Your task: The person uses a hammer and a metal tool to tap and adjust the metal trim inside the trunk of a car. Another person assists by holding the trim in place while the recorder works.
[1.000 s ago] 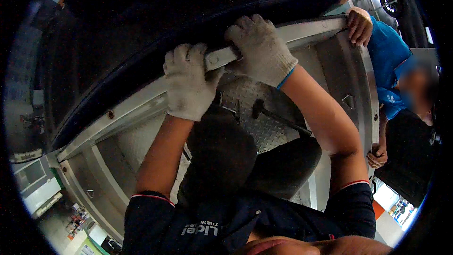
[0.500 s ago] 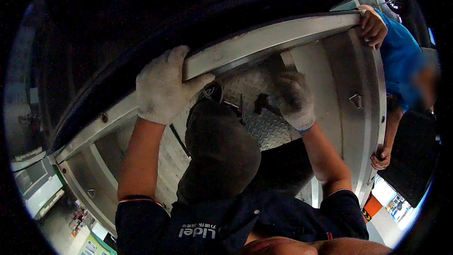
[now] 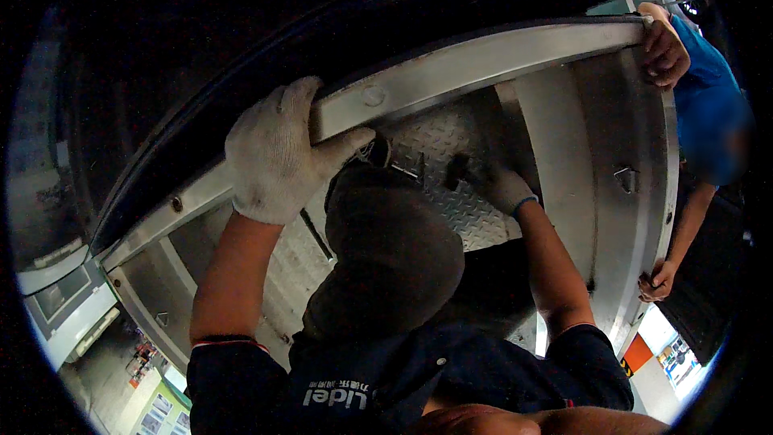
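Observation:
My left hand (image 3: 270, 153), in a white knit glove, wraps around the pale metal rail (image 3: 475, 64) along the top of a panel. Its thumb lies over the rail's near side. My right hand (image 3: 507, 191), gloved too, reaches low over a tread-plate floor (image 3: 427, 137). Its fingers meet the handle of a dark hammer-like tool (image 3: 457, 169); they are dim and smeared, so their grip is unclear. My bent knee (image 3: 394, 242) stands between my arms. At the right, a co-worker's hand (image 3: 666, 52) holds the rail's end, with the other hand (image 3: 658, 280) lower down at the side edge.
The side panel (image 3: 580, 161) carries a triangular metal ring (image 3: 624, 180). Behind the rail lies a large dark surface (image 3: 322, 24). A thin rod-like piece (image 3: 407, 171) rests by my shoe (image 3: 374, 151). A white vehicle (image 3: 72, 306) stands at the far left.
My right hand has dropped lower, toward the floor and the tool. My left hand keeps its hold on the rail. The whole view has shifted slightly.

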Available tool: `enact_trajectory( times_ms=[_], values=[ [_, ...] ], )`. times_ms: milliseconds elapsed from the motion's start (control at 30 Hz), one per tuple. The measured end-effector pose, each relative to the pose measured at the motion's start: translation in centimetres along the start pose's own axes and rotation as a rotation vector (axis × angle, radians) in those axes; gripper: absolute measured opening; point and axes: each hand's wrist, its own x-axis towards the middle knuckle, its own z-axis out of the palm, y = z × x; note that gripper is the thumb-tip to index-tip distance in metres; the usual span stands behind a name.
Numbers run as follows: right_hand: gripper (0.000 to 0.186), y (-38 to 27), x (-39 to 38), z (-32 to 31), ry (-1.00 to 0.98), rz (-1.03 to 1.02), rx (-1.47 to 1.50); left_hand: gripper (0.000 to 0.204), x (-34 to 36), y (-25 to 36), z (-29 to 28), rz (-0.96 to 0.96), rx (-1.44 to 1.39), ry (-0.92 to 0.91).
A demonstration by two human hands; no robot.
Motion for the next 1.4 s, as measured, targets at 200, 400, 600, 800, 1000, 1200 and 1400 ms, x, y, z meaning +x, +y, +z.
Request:
enact_trajectory(
  times_ms=[200, 400, 600, 800, 1000, 1200, 1400],
  values=[
    [0.059, -1.2, -0.5, -1.5, -0.098, -0.035, 0.026, 0.084, 0.0, 0.4, -0.7, -0.157, -0.073, -0.133],
    [0.060, 0.0, -0.1, -0.5, -0.065, -0.075, 0.045, 0.085, 0.0, 0.4, -0.6, -0.130, -0.039, -0.130],
    [0.055, -2.0, -0.4, -1.7, -0.185, -0.013, 0.051, 0.080, -0.3, 0.4, -0.5, -0.051, 0.004, 0.003],
    [0.060, 0.2, 0.2, 1.7, -0.044, -0.137, 0.320, 0.064, -2.8, 0.3, -1.1, 0.005, -0.168, 0.353],
    [0.067, 3.3, 2.5, 3.7, -0.115, -0.074, -0.095, 0.032, -16.1, -1.3, 4.0, -0.259, -0.393, 0.125],
    [0.059, 3.6, 2.7, 4.6, -0.089, -0.086, -0.119, 0.098, -47.4, -14.6, 29.8, -1.092, -0.099, -0.934],
    [0.053, 4.5, 2.5, 5.4, 0.038, -0.035, -0.016, 0.079, -52.0, -10.6, 35.6, -1.516, -0.168, -0.782]
  ],
)
